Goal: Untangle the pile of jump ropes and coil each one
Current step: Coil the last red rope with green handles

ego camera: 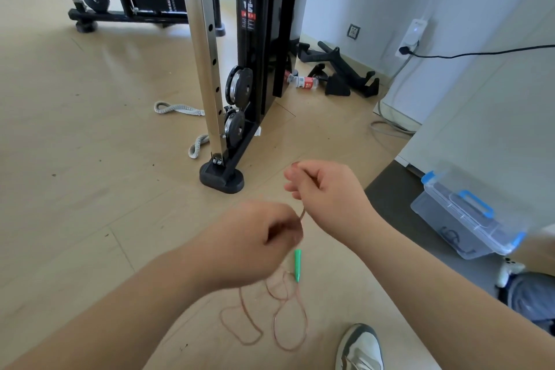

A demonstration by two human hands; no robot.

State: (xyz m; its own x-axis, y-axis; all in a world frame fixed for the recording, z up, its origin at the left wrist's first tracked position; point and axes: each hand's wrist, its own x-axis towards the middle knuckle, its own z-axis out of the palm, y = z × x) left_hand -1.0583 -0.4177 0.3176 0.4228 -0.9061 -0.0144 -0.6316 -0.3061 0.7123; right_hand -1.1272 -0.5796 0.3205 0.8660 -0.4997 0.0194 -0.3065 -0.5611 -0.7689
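You held one thin reddish jump rope (302, 215) between both hands, a short stretch of it running taut from one to the other. Your right hand (327, 192) was above, fingers curled and pinching the cord. Your left hand (255, 240) was lower and blurred, fingers curled in, and it appeared to pinch the same cord. Just below it hung the rope's green handle (298, 264).

The rest of the rope sprawled in loose, uneven loops under your hands, on or just above the wooden floor (90, 159), so I judged this rope pulled free but not yet coiled. No pile of other jump ropes showed, and no finished coil either.

Near your shoe (360, 348) to the right sat a clear bin (468, 219) with blue latches; I could not tell what was inside. Two grey braided ropes (177, 108) lay by the foot of the cable machine (258, 39).

A red and white sticker (248, 15) on the machine's column and the red label on a fallen bottle (303, 82) were both too small to read.
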